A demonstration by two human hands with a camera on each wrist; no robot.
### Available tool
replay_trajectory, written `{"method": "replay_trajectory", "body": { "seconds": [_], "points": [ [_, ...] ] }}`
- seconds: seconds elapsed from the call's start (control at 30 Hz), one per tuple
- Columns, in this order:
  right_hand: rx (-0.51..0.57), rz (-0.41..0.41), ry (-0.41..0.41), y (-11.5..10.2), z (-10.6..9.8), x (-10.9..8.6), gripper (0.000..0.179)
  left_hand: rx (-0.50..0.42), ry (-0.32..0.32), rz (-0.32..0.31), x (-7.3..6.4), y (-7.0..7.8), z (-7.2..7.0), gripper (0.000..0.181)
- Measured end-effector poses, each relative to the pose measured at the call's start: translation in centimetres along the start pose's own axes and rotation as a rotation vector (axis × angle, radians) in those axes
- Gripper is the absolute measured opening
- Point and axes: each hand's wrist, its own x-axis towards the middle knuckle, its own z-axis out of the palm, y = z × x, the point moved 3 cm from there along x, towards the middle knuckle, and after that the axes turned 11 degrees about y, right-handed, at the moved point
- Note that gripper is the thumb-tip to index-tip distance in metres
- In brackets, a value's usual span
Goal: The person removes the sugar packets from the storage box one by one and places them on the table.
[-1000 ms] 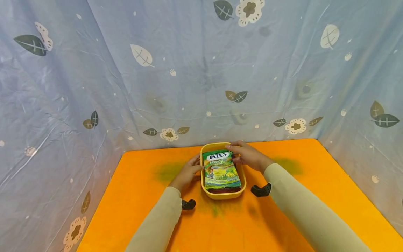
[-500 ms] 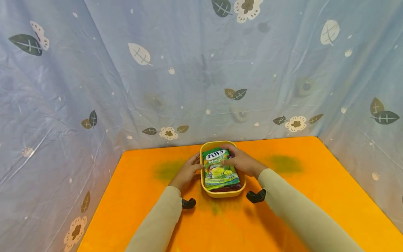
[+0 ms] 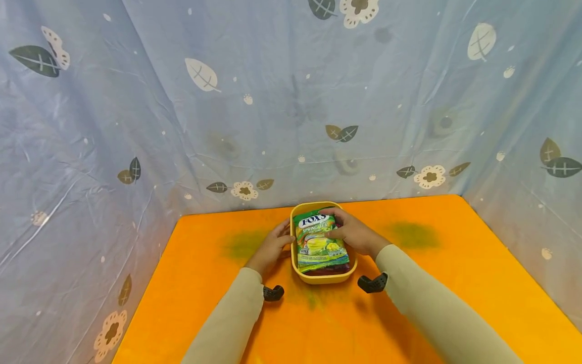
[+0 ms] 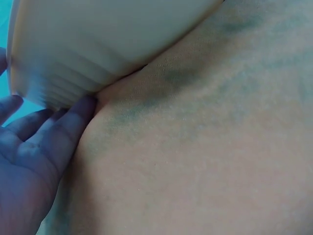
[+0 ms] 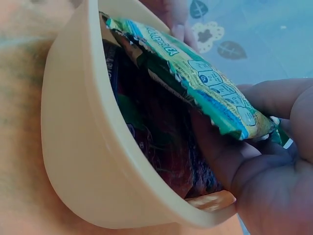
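Note:
A yellow plastic container point(image 3: 325, 279) stands on the orange table. Inside lies a green Fox's Spring Tea candy bag point(image 3: 318, 247), on top of a dark red packet point(image 5: 156, 142). My right hand point(image 3: 356, 235) reaches into the container and pinches the green bag by its edge, fingers on both faces in the right wrist view. That edge is raised off the red packet. My left hand point(image 3: 270, 250) rests against the container's left side, its fingers touching the outer wall, low down in the left wrist view.
The orange table point(image 3: 218, 323) has greenish stains. A pale blue curtain point(image 3: 273, 126) with leaves and flowers hangs behind and on both sides. Black wrist devices sit at the left sleeve point(image 3: 223, 323) and right sleeve point(image 3: 441, 303).
My right hand has moved from the container's right rim inward over the green bag and taken hold of it. My left hand stays against the container.

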Motion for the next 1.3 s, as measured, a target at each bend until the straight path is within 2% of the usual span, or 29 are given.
{"method": "replay_trajectory", "body": {
  "seconds": [0.47,0.63,0.87,1.1,1.3],
  "points": [
    [0.049,-0.019,0.018,-0.6,-0.9,-0.2,0.064,-0.012,0.001,0.009,0.1,0.0,0.2,0.073],
    [0.068,0.001,0.065,-1.5,-2.1,-0.5,0.065,-0.007,0.008,-0.003,0.0,0.1,0.2,0.072],
    [0.062,-0.034,0.098,-2.0,-4.2,-0.8,0.064,-0.008,0.006,-0.013,0.0,0.0,0.1,0.073],
    [0.13,-0.05,0.134,-2.2,-6.0,-1.3,0.061,-0.004,0.008,-0.016,0.0,-0.1,0.0,0.072],
    [0.189,0.007,0.18,-2.0,-7.6,-1.8,0.057,0.011,0.022,-0.016,-0.1,0.0,0.1,0.071]
  ]
}}
